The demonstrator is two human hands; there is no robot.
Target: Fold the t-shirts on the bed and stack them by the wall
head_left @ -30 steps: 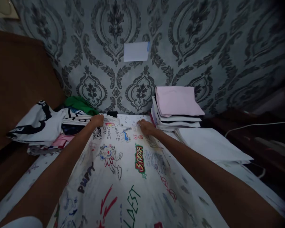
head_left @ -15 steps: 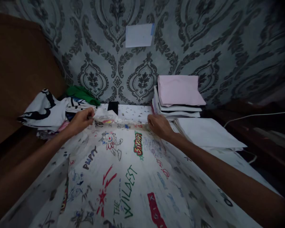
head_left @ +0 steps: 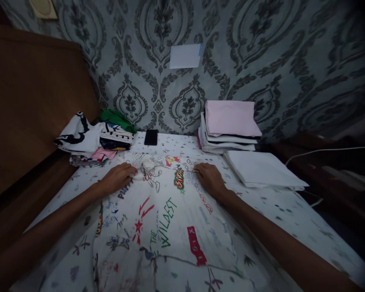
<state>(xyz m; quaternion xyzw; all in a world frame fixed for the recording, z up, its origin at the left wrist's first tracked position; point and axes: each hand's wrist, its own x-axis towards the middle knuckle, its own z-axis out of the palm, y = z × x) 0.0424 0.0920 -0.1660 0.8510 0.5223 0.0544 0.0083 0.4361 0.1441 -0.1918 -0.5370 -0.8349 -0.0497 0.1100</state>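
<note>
A white shirt [head_left: 167,219] covered in coloured doodles and lettering lies spread before me, its lower hem showing near the bottom of the view. Its far edge is bunched and partly turned over. My left hand [head_left: 120,177] has its fingers curled on that edge at the left corner. At the right corner, my right hand [head_left: 211,178] is closed on the fabric in the same way. The fingertips of both hands are partly hidden by cloth and knuckles.
The bed sheet [head_left: 292,227] is white with small dark prints. Folded clothes [head_left: 85,138] stand at the back left, beside a black phone [head_left: 151,137]. A folded stack with a pink cloth [head_left: 231,117] and a folded white cloth [head_left: 261,168] lie right. Behind is a patterned wall [head_left: 182,24].
Both hands have come lower, bringing the shirt's far edge down onto the shirt. More of the phone shows, and the near hem has come into view. The camera view has shifted slightly.
</note>
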